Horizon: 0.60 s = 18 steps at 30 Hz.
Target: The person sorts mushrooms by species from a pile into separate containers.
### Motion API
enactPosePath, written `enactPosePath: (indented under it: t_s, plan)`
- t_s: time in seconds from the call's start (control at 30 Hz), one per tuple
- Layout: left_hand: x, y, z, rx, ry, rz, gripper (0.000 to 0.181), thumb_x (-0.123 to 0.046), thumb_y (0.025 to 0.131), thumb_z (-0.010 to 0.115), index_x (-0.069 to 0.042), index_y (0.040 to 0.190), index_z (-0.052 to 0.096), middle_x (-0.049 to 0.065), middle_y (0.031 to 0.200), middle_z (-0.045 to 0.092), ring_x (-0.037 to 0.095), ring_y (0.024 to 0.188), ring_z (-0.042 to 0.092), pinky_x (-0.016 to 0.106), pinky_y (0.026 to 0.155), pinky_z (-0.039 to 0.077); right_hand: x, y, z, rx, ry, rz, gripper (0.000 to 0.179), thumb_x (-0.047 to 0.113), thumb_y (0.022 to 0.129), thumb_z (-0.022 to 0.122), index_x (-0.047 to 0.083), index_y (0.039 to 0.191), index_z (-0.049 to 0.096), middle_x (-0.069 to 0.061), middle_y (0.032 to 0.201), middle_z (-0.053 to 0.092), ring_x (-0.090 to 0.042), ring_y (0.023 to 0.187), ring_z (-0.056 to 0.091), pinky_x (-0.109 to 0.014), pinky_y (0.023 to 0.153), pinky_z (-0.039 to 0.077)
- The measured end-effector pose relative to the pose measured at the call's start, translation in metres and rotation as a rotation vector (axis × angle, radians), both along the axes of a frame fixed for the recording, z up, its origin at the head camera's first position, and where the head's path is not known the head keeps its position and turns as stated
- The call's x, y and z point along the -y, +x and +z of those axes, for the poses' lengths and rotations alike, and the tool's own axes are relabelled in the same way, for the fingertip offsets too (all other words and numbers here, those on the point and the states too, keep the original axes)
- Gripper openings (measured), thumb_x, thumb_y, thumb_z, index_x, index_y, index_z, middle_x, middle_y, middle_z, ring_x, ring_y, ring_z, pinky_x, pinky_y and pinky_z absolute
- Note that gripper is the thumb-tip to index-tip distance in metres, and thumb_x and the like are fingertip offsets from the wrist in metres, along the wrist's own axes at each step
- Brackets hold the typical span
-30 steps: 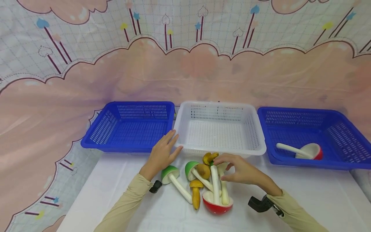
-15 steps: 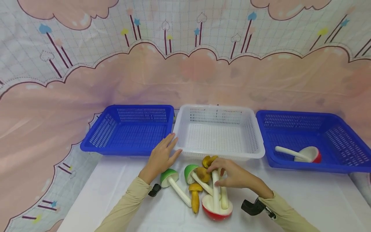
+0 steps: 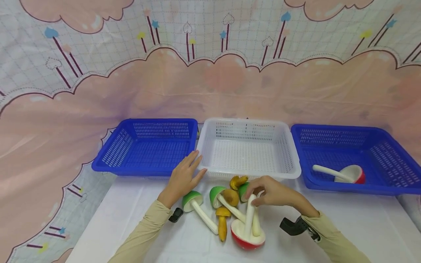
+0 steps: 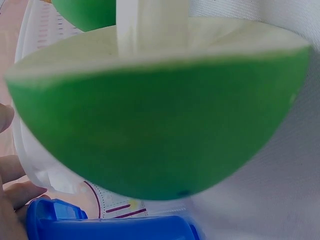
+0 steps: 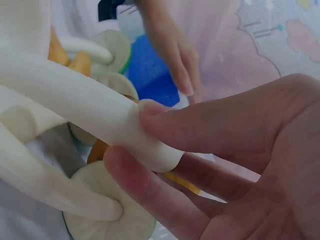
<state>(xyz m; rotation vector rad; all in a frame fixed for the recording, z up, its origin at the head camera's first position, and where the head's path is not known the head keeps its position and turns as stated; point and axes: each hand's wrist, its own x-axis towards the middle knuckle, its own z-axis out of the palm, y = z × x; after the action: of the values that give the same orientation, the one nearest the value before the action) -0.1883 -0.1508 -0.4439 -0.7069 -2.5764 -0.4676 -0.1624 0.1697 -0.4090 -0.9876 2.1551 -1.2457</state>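
My right hand [image 3: 271,191] pinches the stem end of a toy mushroom [image 3: 247,239] with a red cap and white stem. In the right wrist view, thumb and fingers close round the white stem [image 5: 95,107]. The cap lies underside up at the front of the pile. My left hand [image 3: 182,177] has its fingers straight, by the corner between the left blue basket and the white basket. A green-capped mushroom [image 3: 192,201] lies just below it and fills the left wrist view. More green mushrooms [image 3: 217,195] and several brown-yellow mushrooms [image 3: 222,223] lie between the hands.
A blue basket [image 3: 144,172] stands at the left, a white basket [image 3: 250,173] in the middle and another blue basket [image 3: 355,188] at the right. Inside the right one rests a red-capped mushroom [image 3: 353,174]. Behind them hangs a patterned cloth [image 3: 210,80].
The right hand has taken hold of the red mushroom's stem and shifted it slightly right, tilting the stem. A green cap behind it now shows. The left hand has stayed in place.
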Motion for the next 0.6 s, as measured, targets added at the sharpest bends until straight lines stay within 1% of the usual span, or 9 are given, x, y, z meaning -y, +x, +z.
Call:
enactPosePath:
  t_s: [0.1,0.2,0.3,0.33,0.43,0.5,0.6]
  plan:
    - [0.000,0.000,0.000,0.003,-0.004,0.001,0.051,-0.034,0.094,0.057,0.001,0.131,0.055,0.019,0.141,0.045,0.032,0.132,0.039,0.047,0.107,0.033,-0.004,-0.003,-0.003,0.090,-0.093,0.021,0.016,-0.004,0.078,0.071,0.003,0.092,0.071,-0.011,0.099,0.070,-0.024,0.086,0.065,-0.035,0.076,0.056]
    - [0.000,-0.001,0.000,0.003,-0.004,-0.002,0.051,-0.034,0.094,0.057,0.001,0.131,0.055,0.019,0.141,0.045,0.032,0.132,0.039,0.047,0.107,0.033,-0.010,-0.004,-0.006,0.154,-0.180,0.049,0.016,-0.005,0.079,0.070,0.002,0.093,0.071,-0.017,0.101,0.069,-0.031,0.089,0.065,-0.040,0.074,0.057]
    - [0.000,-0.001,0.000,0.007,-0.005,-0.003,0.051,-0.034,0.094,0.057,0.001,0.131,0.054,0.019,0.141,0.044,0.032,0.132,0.038,0.047,0.107,0.034,-0.015,-0.004,-0.006,0.193,-0.254,0.067,0.015,-0.007,0.080,0.067,-0.007,0.095,0.069,-0.029,0.103,0.064,-0.034,0.090,0.065,-0.044,0.071,0.057]
    - [-0.001,-0.001,0.000,0.009,-0.005,-0.002,0.051,-0.034,0.094,0.057,0.001,0.131,0.054,0.018,0.142,0.044,0.032,0.133,0.038,0.047,0.107,0.034,-0.017,-0.004,-0.007,0.201,-0.276,0.069,0.016,-0.007,0.080,0.067,-0.010,0.096,0.067,-0.031,0.104,0.062,-0.034,0.090,0.065,-0.045,0.070,0.057]
    - [0.000,-0.001,0.000,0.016,-0.008,0.002,0.052,-0.035,0.094,0.056,0.001,0.132,0.054,0.018,0.142,0.044,0.032,0.133,0.038,0.047,0.108,0.033,-0.022,-0.005,-0.005,0.225,-0.333,0.062,0.018,-0.009,0.081,0.065,-0.016,0.098,0.064,-0.031,0.105,0.061,-0.030,0.090,0.065,-0.048,0.070,0.056]
    - [0.000,-0.001,0.001,0.023,-0.008,0.006,0.052,-0.035,0.095,0.056,0.001,0.132,0.054,0.018,0.142,0.043,0.032,0.133,0.037,0.046,0.108,0.032,-0.026,-0.005,-0.003,0.233,-0.361,0.057,0.019,-0.010,0.082,0.063,-0.016,0.099,0.064,-0.029,0.105,0.062,-0.029,0.091,0.065,-0.050,0.070,0.056]
    - [0.000,-0.001,0.001,0.023,-0.009,0.007,0.051,-0.034,0.094,0.056,0.001,0.131,0.054,0.018,0.142,0.044,0.032,0.133,0.038,0.048,0.107,0.034,-0.030,-0.005,0.000,0.245,-0.380,0.040,0.018,-0.008,0.083,0.063,-0.011,0.100,0.066,-0.023,0.105,0.063,-0.027,0.092,0.064,-0.050,0.071,0.056]
